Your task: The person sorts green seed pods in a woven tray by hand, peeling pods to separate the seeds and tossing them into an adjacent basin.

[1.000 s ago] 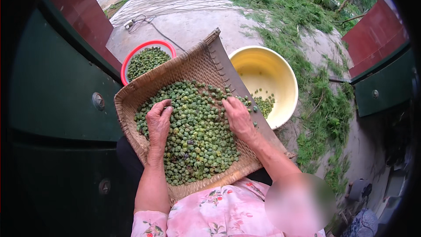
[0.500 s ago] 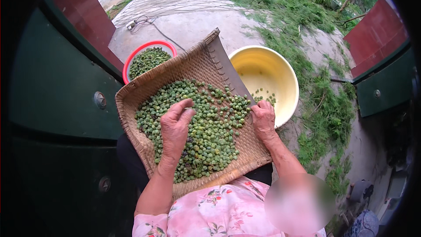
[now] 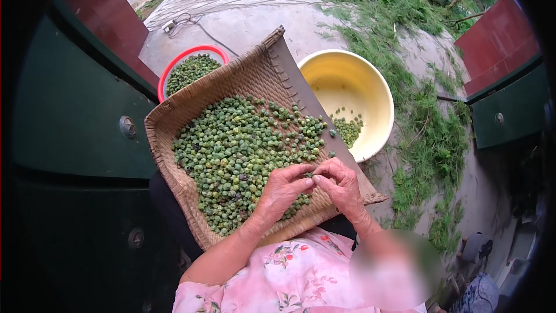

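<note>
A woven basket tray [image 3: 223, 97] rests tilted across my lap, heaped with small green round fruits [image 3: 231, 150], a few of them dark. My left hand [image 3: 284, 190] is closed above the near right part of the heap, thumb and fingers pinched. My right hand [image 3: 341, 188] meets it fingertip to fingertip over the tray's right side, also pinching. Between the fingertips a small greenish piece shows, apparently one of the fruits, mostly covered. A few fruits lie on the tray's flat grey lip [image 3: 315, 101], just beyond my right hand.
Past the lip stands a yellow basin [image 3: 370, 95] with some of the same fruits at its bottom. A red-rimmed bowl [image 3: 163, 78] full of fruits sits at far left. Cut green branches [image 3: 425, 145] cover the ground on the right. Dark green door panels [image 3: 81, 104] flank both sides.
My left hand has moved right and nearer from the middle of the heap. My right hand has come off the lip's edge, nearer to me, and both hands now meet.
</note>
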`<state>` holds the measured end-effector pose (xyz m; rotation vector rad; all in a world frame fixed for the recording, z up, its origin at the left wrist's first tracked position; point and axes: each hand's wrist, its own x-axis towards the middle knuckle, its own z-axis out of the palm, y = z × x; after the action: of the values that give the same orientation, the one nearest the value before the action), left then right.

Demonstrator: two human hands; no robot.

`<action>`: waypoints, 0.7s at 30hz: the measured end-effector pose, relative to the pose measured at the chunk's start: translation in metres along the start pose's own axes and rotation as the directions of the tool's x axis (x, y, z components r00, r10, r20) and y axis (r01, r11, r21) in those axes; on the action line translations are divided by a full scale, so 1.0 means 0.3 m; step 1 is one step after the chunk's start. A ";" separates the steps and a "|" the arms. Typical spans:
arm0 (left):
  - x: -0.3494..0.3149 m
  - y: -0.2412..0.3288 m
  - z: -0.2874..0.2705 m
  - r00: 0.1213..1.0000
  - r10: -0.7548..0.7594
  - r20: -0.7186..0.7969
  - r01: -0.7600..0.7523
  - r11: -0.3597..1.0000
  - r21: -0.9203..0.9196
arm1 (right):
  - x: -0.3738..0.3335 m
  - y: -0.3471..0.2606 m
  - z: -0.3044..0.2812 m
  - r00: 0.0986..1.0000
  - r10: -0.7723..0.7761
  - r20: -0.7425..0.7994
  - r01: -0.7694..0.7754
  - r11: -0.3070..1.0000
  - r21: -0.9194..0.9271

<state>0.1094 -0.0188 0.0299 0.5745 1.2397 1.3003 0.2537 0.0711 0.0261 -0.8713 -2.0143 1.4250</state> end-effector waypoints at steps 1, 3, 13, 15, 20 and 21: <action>-0.005 -0.006 0.001 0.998 -0.055 -0.031 0.055 0.998 -0.005 | -0.008 -0.001 -0.004 0.999 0.050 0.021 -0.050 0.999 0.014; -0.009 -0.029 -0.007 0.998 -0.058 -0.027 0.057 0.998 -0.019 | -0.021 0.005 -0.012 0.996 0.089 0.019 -0.089 0.996 0.010; -0.006 -0.076 0.002 0.958 0.281 0.053 -0.256 0.761 0.597 | -0.200 0.215 -0.399 0.900 -0.026 -0.435 -0.215 0.842 -0.495; 0.003 -0.085 0.000 0.941 0.326 0.092 -0.318 0.758 0.570 | -0.283 0.343 -0.518 0.950 0.048 -0.310 -0.287 0.527 -0.800; 0.013 -0.061 -0.062 0.926 0.375 0.033 -0.321 0.741 0.590 | -0.200 0.288 -0.472 0.954 -0.040 -0.299 -0.243 0.484 -0.841; 0.011 -0.045 -0.077 0.926 0.377 0.027 -0.319 0.740 0.592 | -0.145 0.236 -0.426 0.946 -0.010 -0.324 -0.231 0.681 -0.695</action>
<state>0.0932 -0.0263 0.0097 1.2579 1.6880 1.2408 0.3893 0.1341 -0.0031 -1.4591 -2.3068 0.4188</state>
